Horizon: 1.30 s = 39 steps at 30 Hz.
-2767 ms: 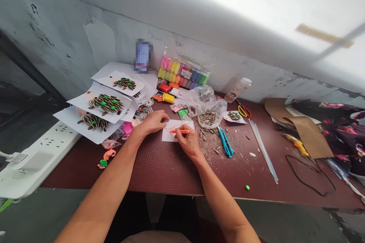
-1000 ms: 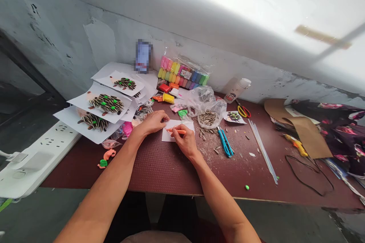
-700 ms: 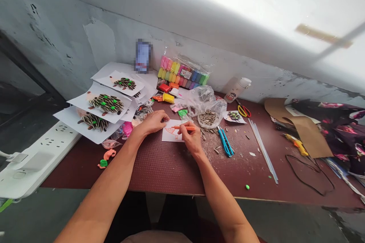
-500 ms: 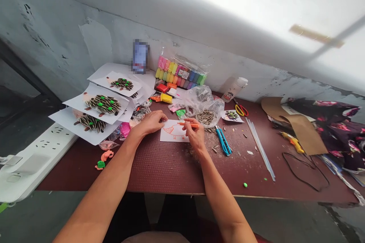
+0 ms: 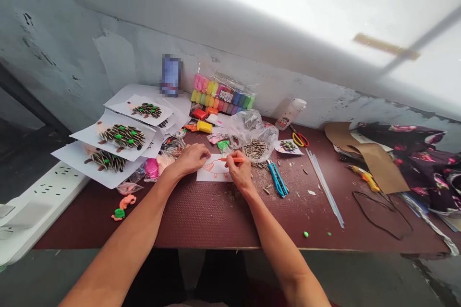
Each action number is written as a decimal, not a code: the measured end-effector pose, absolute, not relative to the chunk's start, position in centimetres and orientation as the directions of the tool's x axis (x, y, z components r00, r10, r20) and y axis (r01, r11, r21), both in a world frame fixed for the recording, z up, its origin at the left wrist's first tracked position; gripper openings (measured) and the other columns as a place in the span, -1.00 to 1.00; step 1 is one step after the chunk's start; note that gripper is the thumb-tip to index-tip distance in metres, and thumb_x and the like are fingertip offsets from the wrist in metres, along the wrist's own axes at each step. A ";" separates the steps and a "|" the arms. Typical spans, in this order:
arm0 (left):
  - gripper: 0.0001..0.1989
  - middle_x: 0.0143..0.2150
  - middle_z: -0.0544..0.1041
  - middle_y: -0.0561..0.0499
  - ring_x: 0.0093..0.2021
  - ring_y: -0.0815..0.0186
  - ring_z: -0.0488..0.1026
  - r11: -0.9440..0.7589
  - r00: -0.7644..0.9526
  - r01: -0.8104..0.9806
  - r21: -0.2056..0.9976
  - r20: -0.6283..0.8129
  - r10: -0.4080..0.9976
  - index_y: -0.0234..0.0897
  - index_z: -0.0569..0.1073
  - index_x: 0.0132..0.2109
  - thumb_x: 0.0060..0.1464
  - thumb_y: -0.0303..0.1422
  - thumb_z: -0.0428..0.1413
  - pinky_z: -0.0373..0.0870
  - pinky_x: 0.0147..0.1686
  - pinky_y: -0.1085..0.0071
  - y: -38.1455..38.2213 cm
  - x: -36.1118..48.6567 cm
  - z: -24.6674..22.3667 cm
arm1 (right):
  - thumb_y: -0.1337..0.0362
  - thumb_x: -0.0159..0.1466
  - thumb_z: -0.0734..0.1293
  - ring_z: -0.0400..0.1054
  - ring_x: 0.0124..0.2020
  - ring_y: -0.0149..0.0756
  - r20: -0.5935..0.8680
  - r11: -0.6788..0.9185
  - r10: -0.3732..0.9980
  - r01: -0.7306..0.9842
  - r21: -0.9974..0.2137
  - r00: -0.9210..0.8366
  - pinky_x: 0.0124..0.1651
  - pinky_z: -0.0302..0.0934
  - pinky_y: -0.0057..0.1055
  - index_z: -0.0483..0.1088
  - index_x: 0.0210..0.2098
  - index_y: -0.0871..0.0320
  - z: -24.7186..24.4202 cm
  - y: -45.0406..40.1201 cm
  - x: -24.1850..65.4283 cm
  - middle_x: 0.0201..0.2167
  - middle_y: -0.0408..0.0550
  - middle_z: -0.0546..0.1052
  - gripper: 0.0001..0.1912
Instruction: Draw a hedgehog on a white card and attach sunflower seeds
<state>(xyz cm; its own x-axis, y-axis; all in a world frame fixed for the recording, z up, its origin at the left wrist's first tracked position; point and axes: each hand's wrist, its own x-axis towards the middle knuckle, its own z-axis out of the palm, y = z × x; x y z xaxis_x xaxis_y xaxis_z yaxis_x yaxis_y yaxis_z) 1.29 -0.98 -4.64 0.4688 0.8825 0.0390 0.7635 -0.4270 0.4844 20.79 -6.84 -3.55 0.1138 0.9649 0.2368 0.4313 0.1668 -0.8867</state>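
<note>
Scuffed white wall (image 5: pixel 90 57) with peeling patches rises behind a dark red work table (image 5: pixel 108 230) covered in craft supplies. Toward the middle of the table, at centre frame, lies a white paper card (image 5: pixel 215 178) bearing an orange line drawing (image 5: pixel 212 169). The left hand (image 5: pixel 190 160) rests open and flat, its fingertips on the card's upper left edge, seemingly to stop the sheet from sliding. The right hand (image 5: pixel 239 177) is closed in a pen grip around an orange marker (image 5: pixel 230 159), holding it low over the card, within reach of the drawing; whether its tip touches the paper is hard to tell. Just beyond the hands, a clear plastic bag (image 5: pixel 248 124) of striped sunflower seeds sits within easy reach, with loose seeds (image 5: pixel 264 191) scattered below it. Two blue craft knives (image 5: pixel 276 180) lie beside them. At upper left, sheets with seed-and-clay hedgehogs (image 5: pixel 122 136) overlap, set away from the hands. A bag of coloured clay blocks (image 5: pixel 223 96) leans near the wall at upper centre, with scissors (image 5: pixel 300 140) and a white bottle (image 5: pixel 290 114) to its right.
</note>
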 end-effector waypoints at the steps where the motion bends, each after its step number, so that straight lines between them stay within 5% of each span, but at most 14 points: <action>1: -0.71 -0.12 0.63 -0.11 -0.03 0.08 0.53 -0.429 0.469 0.760 0.488 0.043 0.882 -0.21 0.66 -0.14 0.12 -0.45 0.05 0.37 -0.02 0.20 -1.0 1.3 -4.7 | 0.07 0.26 0.24 0.30 -0.59 -0.37 0.247 0.174 0.963 0.443 -0.880 0.112 -0.45 0.18 -0.46 0.31 -0.50 0.07 -3.8 -7.0 20.7 -0.57 -0.12 0.53 -0.72; 21: -0.74 -0.13 0.64 -0.09 -0.04 0.07 0.51 -0.410 0.437 0.772 0.485 0.061 0.897 -0.20 0.67 -0.14 0.12 -0.41 0.09 0.36 0.01 0.18 -0.9 1.5 -5.3 | 0.07 0.33 0.27 0.49 -0.45 -0.28 0.242 0.227 0.970 0.493 -0.840 -0.036 -0.31 0.27 -0.41 0.45 -0.38 0.09 -4.7 -7.7 20.3 -0.47 -0.07 0.63 -0.73; 39: -0.74 -0.11 0.64 -0.09 -0.03 0.06 0.53 -0.408 0.435 0.774 0.484 0.063 0.898 -0.21 0.67 -0.15 0.12 -0.42 0.09 0.37 0.00 0.18 -0.8 1.5 -5.3 | 0.07 0.31 0.26 0.38 -0.54 -0.33 0.222 0.212 0.974 0.492 -0.844 -0.039 -0.40 0.20 -0.43 0.40 -0.42 0.09 -4.6 -7.7 20.3 -0.52 -0.08 0.60 -0.72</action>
